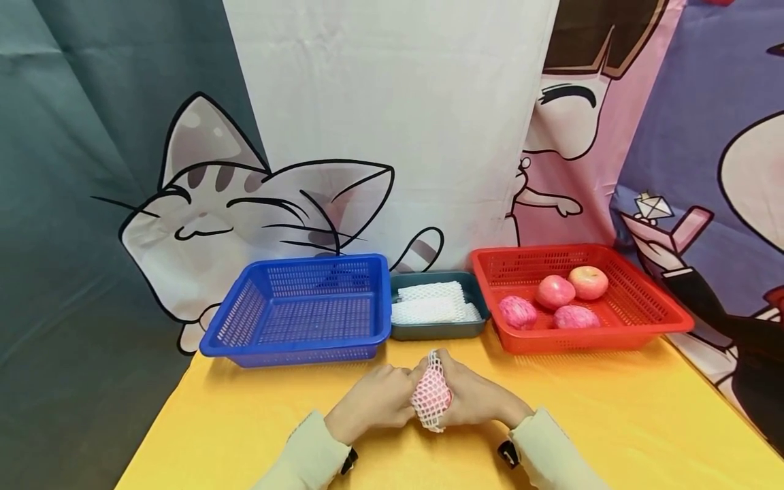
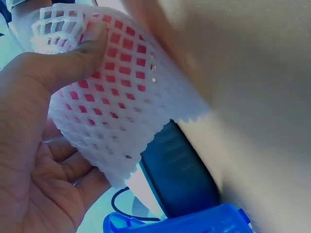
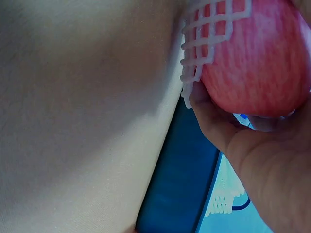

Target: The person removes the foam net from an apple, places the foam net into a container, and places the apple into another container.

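Note:
Between the two hands, above the yellow table, a red apple [image 3: 260,63] sits partly inside a white foam fruit net [image 1: 431,393]. My left hand [image 1: 381,398] grips the net from the left; in the left wrist view its thumb [image 2: 73,65] lies over the mesh, with red showing through the holes. From the other side my right hand [image 1: 476,396] holds the apple, its bare side showing in the right wrist view. There the net's edge covers only the apple's left part. Some of the fingers are hidden behind the apple and net.
A blue basket [image 1: 294,354] stands at the back left. Beside it, a dark green tray [image 1: 437,331] holds white foam nets [image 1: 431,306]. The red basket [image 1: 569,341] at the back right contains several apples [image 1: 555,292]. A printed cloth [image 1: 392,102] hangs behind.

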A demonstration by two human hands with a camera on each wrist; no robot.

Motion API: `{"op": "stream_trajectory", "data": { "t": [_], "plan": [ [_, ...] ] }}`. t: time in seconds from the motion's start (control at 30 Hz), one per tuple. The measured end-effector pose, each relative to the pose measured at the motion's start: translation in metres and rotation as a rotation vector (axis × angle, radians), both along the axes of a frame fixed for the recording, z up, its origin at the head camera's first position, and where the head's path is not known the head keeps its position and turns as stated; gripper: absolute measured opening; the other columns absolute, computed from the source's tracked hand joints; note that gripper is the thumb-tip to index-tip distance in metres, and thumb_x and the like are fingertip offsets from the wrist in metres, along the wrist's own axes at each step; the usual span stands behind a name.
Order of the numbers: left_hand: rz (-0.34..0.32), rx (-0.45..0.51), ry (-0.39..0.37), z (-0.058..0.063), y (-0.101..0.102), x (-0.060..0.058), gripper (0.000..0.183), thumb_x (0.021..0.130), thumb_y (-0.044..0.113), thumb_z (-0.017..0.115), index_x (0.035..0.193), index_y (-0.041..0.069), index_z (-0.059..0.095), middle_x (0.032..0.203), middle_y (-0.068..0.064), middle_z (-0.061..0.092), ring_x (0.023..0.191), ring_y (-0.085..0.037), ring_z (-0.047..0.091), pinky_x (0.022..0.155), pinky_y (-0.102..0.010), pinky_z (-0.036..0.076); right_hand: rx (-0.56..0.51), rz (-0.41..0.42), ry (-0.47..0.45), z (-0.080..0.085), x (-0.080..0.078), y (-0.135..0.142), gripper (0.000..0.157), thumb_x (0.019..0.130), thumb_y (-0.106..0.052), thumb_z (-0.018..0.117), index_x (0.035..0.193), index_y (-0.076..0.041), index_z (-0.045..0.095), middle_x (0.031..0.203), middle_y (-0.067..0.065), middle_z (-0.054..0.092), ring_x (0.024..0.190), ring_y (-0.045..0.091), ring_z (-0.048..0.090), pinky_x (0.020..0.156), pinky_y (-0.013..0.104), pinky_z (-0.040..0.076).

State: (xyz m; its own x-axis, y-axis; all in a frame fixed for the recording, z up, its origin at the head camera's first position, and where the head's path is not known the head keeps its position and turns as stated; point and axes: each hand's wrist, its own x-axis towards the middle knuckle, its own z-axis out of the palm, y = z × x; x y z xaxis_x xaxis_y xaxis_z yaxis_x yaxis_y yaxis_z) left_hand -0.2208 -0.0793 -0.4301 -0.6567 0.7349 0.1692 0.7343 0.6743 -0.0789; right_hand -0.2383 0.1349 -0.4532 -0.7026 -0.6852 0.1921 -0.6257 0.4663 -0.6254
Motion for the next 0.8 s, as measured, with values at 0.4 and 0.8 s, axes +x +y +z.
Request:
{"op": "stream_trajectory", "data": {
  "t": [0.4, 0.8],
  "plan": [
    [-0.019, 0.081, 0.065, 0.0047, -0.0002, -0.0026, 0.052, 0.090, 0.025, 0.070, 0.136, 0.006, 0.058, 0.067, 0.007, 0.061, 0.051, -0.002, 0.050, 0.047, -0.018, 0.043, -0.036, -0.072, 0.062, 0.0021, 0.0009, 0.0024, 0.086, 0.064, -0.030, 0.091, 0.131, -0.010, 0.040, 0.119, -0.003, 0.052, 0.106, 0.010, 0.054, 0.098, 0.032, 0.051],
    [-0.002, 0.076, 0.064, 0.0081, 0.0024, -0.0052, 0.050, 0.087, 0.017, 0.069, 0.135, 0.006, 0.060, 0.059, 0.010, 0.051, 0.048, -0.002, 0.042, 0.044, -0.017, 0.038, 0.009, -0.139, 0.158, 0.0033, 0.0009, 0.0062, 0.093, 0.061, -0.030, 0.088, 0.138, -0.003, 0.043, 0.129, 0.005, 0.052, 0.112, 0.016, 0.054, 0.099, 0.042, 0.052]
  ]
}}
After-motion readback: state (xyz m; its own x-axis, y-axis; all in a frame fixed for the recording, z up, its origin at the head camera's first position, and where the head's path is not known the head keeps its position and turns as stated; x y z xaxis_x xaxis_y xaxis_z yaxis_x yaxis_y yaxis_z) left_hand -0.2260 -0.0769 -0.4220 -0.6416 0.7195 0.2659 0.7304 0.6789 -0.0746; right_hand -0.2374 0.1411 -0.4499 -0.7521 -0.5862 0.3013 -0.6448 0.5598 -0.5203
